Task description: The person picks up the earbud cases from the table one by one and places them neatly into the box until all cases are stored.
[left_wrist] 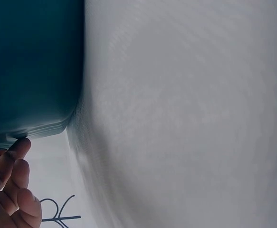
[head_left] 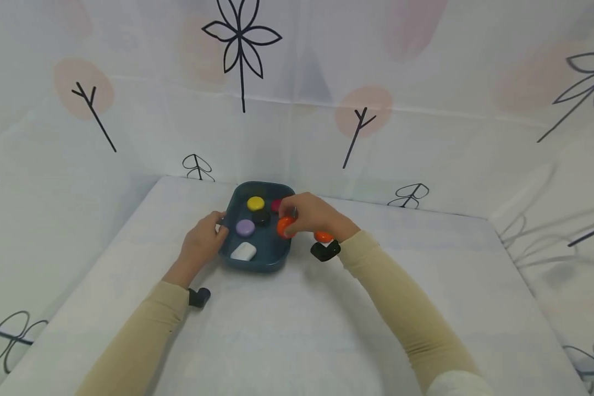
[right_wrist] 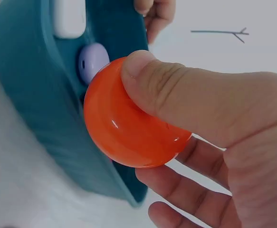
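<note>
A dark teal plastic tub sits on the table, with its inside facing up. My left hand grips its left rim, fingertips against the outer wall in the left wrist view. Between thumb and fingers, my right hand pinches a glossy, rounded orange disc over the tub's right rim. Inside the tub lie a yellow disc, a black disc, a lavender disc with a small dark slot, and a white rounded block. A dark red piece is partly hidden by my right hand.
A second orange disc lies on the white tabletop to the right of the tub, partly behind my right wrist. Dark wrist cameras hang below both wrists. A patterned cloth wall rises behind the table's back edge.
</note>
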{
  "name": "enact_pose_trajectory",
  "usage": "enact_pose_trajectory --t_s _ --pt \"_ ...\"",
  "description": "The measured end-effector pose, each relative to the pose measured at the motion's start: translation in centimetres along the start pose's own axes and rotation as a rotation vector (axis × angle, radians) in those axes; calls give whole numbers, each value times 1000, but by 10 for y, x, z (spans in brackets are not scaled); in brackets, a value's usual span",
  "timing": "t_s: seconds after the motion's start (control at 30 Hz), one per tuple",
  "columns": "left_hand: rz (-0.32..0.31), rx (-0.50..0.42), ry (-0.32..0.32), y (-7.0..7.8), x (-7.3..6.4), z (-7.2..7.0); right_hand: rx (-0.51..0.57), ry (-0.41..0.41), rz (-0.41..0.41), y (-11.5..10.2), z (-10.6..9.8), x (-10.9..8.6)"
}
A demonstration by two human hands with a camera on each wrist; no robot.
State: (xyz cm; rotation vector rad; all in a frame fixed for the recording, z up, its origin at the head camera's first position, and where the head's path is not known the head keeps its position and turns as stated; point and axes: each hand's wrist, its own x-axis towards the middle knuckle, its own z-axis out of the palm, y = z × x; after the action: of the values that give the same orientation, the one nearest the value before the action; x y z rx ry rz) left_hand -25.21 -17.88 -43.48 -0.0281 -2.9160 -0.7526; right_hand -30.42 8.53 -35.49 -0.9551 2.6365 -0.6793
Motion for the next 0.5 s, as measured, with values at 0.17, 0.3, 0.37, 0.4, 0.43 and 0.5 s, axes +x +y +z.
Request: enact_pose_trajectory --t_s 0.17,0.3,0.37,0.4,0.43,0.5 --pt "7 0 -1 0 0 -2 -9 14 38 10 -9 -6" --pt "5 4 -3 0 0 -2 -33 30 59 18 -15 -13" --pt "0 4 -10 0 0 -3 -32 31 64 23 -18 -17" --pt "-2 3 -12 0 0 -3 -31 32 70 25 -19 -19" --pt "-4 3 -14 0 0 -3 -27 30 75 27 -21 -22" --pt "-5 3 -16 1 -1 -3 -26 27 87 31 -23 -26"
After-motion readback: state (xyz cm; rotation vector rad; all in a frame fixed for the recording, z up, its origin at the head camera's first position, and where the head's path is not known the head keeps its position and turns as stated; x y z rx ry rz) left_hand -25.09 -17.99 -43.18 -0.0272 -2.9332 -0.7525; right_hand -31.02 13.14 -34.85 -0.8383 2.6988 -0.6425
